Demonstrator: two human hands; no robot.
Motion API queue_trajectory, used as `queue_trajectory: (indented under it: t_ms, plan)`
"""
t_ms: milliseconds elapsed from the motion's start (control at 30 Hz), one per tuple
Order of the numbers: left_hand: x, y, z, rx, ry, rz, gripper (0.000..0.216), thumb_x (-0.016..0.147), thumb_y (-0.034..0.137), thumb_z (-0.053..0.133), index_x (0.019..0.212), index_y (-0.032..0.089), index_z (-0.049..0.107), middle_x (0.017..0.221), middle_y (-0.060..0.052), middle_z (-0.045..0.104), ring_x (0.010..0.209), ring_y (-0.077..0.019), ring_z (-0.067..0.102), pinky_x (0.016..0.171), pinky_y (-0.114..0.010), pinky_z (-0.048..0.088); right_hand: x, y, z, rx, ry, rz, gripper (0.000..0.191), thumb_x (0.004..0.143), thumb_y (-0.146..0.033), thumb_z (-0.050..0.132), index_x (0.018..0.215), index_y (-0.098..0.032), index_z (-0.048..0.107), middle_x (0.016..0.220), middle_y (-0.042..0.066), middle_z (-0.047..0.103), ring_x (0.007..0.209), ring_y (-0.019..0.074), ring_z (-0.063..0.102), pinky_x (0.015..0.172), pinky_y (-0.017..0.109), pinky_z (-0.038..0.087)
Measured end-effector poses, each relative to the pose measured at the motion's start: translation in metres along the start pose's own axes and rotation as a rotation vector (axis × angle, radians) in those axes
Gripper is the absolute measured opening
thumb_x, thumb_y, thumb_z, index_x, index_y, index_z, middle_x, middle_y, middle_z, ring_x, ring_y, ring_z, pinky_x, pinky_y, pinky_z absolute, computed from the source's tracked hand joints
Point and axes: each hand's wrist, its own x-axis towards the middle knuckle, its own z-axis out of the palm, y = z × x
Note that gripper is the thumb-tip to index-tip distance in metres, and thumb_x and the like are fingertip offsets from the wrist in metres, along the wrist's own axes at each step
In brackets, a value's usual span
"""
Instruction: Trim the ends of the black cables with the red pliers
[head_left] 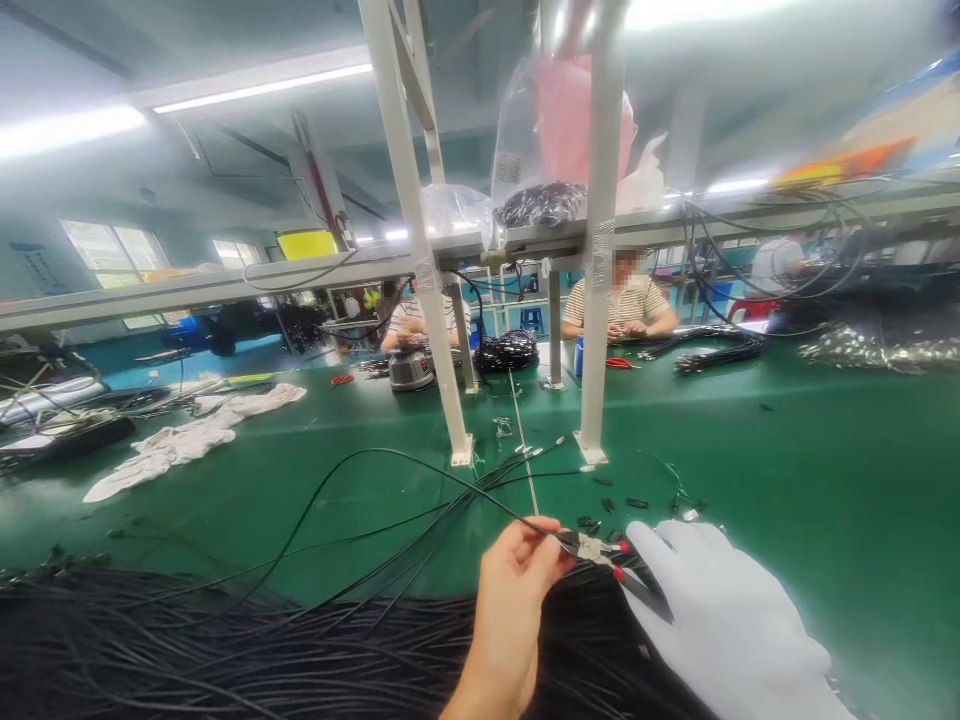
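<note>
My bare left hand [517, 580] pinches the end of a thin black cable [360, 455] that loops away to the left over the green table [825, 480]. My right hand [720, 610], in a white glove, grips red-handled pliers [611, 555] whose jaws meet the cable end at my left fingertips. A big bundle of black cables [225, 640] lies along the near edge under both hands. Several small black sleeve pieces [615, 505] lie just beyond the pliers.
White frame posts [600, 300] stand on the table ahead, carrying a shelf with plastic bags [555, 130]. White cloths [195, 430] lie at left. Two other people sit across the table beside a cable coil [510, 350] and a metal pot [410, 368].
</note>
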Motion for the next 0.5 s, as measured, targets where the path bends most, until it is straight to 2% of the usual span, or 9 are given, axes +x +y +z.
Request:
queue_trajectory:
  t_ms: [200,367,500]
  plan:
    - [-0.0011,0.0006,0.0012,-0.005,-0.016,0.007,0.031,0.067,0.037,0.085,0.084,0.014,0.074,0.084,-0.007,0.074,0.082,-0.0193,0.068,0.084,-0.033,0.055,0.003,0.0038,0.0042,-0.001,0.037,-0.06,0.039,0.087,-0.039,0.056,0.118,-0.016,0.056,0.094,0.009,0.062,0.083,0.0249,0.055,0.066,0.034,0.039]
    - [-0.0025,0.0026,0.0023,-0.032,-0.012,-0.005,0.03,0.069,0.036,0.084,0.086,0.013,0.074,0.084,-0.008,0.074,0.084,-0.0193,0.068,0.086,-0.033,0.055,0.0034,0.0042,0.0031,0.01,0.045,-0.048,0.037,0.087,-0.037,0.055,0.117,-0.015,0.056,0.091,0.009,0.061,0.08,0.0248,0.055,0.065,0.034,0.04]
    - [-0.0035,0.0044,0.0025,-0.062,-0.008,-0.025,0.027,0.071,0.033,0.084,0.086,0.014,0.073,0.083,-0.007,0.074,0.084,-0.0193,0.069,0.085,-0.033,0.055,0.0062,0.002,0.0002,0.013,0.059,-0.045,0.037,0.088,-0.037,0.054,0.118,-0.015,0.055,0.096,0.011,0.061,0.086,0.0269,0.056,0.067,0.035,0.042]
